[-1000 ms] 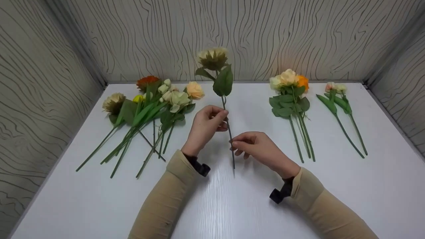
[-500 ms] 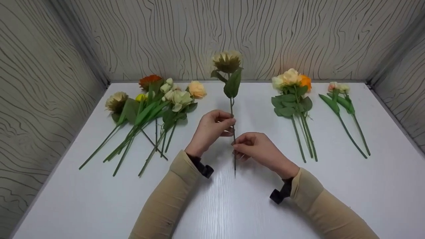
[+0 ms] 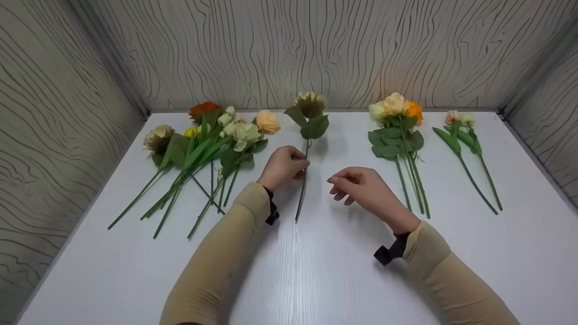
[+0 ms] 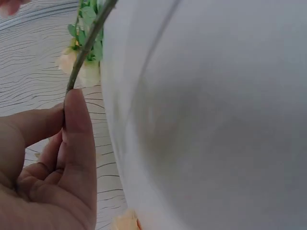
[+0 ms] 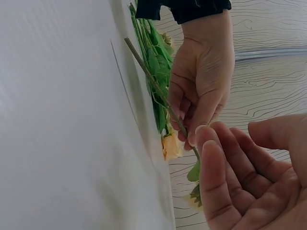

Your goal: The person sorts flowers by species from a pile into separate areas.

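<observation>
Thumb and fingers of my left hand pinch the stem of a cream sunflower-like flower with two broad green leaves. In the left wrist view the dark green stem runs up from between the thumb and fingertips. The flower leans away over the middle of the table, its stem's lower end toward me. My right hand hovers to the right of the stem, apart from it. Its fingers are loosely bent, and the right wrist view shows the palm holding nothing.
Several mixed flowers lie at the left, among them a red one and a peach rose. Right of centre lies a bunch of roses, then two tulips on the white table. A patterned wall stands behind.
My right hand has let go of the stem and moved to the right. My left hand has lowered the flower, tilting its head away from me, and shifted slightly left.
</observation>
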A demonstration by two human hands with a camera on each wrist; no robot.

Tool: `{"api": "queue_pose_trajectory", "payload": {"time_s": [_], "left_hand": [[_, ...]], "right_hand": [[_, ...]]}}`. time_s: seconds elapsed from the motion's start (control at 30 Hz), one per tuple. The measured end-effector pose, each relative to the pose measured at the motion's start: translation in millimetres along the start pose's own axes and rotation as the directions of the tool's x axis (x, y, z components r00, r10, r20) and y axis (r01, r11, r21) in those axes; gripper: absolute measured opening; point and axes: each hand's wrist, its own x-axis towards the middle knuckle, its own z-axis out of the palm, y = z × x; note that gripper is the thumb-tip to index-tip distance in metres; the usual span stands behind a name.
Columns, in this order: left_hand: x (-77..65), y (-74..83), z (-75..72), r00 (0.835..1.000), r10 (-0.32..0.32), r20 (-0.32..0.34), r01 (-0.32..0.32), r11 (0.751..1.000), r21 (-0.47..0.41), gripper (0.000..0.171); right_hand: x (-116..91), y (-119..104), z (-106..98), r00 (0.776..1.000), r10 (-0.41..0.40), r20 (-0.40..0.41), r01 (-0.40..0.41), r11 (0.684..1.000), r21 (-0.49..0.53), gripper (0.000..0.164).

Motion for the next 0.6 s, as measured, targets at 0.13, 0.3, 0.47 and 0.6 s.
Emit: {"api": "queue_pose_trajectory", "payload": {"time_s": [0.13, 0.3, 0.47, 0.6], "left_hand": [[9.4, -1.1, 2.8, 0.999, -0.04, -0.019, 0.042, 0.993, 0.108, 0.012], [15.3, -5.8, 5.8, 0.997, -0.074, -0.025, 0.077, 0.983, 0.164, 0.013], [14.7, -10.0, 9.9, 0.999, -0.05, -0.01, 0.051, 0.983, 0.177, 0.016], [13.8, -11.1, 11.0, 0.999, -0.05, -0.007, 0.05, 0.985, 0.166, 0.019]], "right_hand": [[-0.5, 0.4, 0.4, 1.0, -0.003, 0.003, 0.003, 1.0, 0.0, 0.034], [0.9, 1.6, 0.7, 1.0, -0.013, 0.007, 0.013, 1.0, -0.019, 0.034], [0.9, 3.1, 0.8, 1.0, -0.016, 0.014, 0.017, 1.0, -0.023, 0.034], [0.4, 4.6, 0.8, 1.0, -0.022, 0.017, 0.022, 0.999, -0.032, 0.033]]}}
